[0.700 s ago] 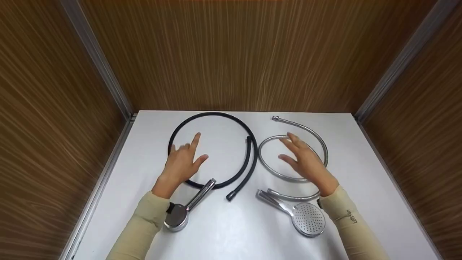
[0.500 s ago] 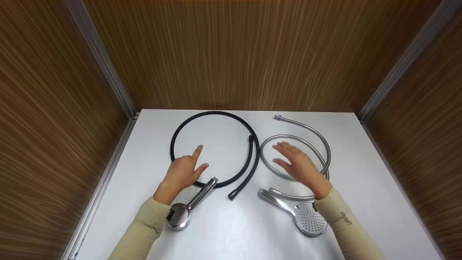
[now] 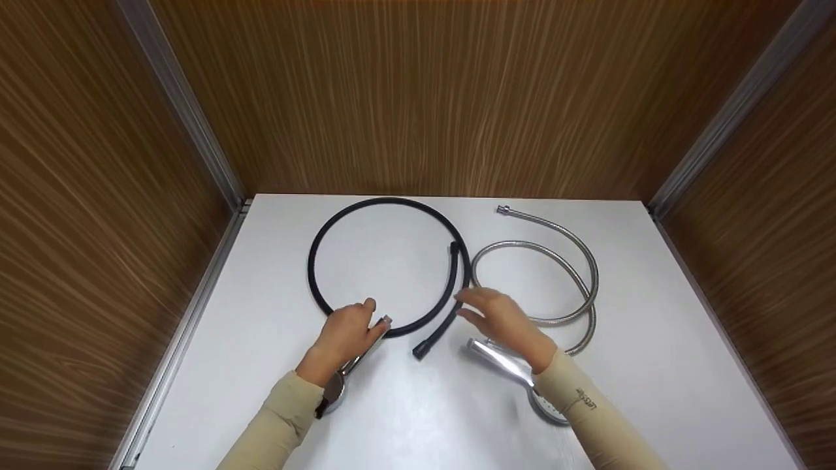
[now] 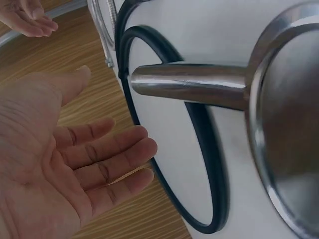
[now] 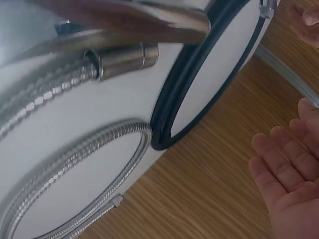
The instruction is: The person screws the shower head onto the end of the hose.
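Observation:
In the head view my left hand point(image 3: 345, 336) hovers at the handle of a chrome shower head point(image 3: 336, 389), overlapping part of it. The left wrist view shows that hand's fingers loosely bent, with a gap between them and the shower head's handle point(image 4: 192, 83). My right hand point(image 3: 504, 324), fingers relaxed and holding nothing, is over the area between a black shower hose point(image 3: 385, 201) and a silver metal shower hose point(image 3: 593, 264). Below it lies a second shower head point(image 3: 499, 359), its perforated face partly hidden by the right sleeve. Both hoses lie coiled on the table.
The white table point(image 3: 418, 418) is bounded by a wood-grain back panel point(image 3: 418, 98) and similar side panels with metal corner posts. One end fitting point(image 3: 421, 351) of the black hose points toward the front, between the two shower heads.
Both hands have drawn back toward the front. The left moved slightly right to its shower head's handle, and the right moved left toward the black hose. Hoses and shower heads have stayed put.

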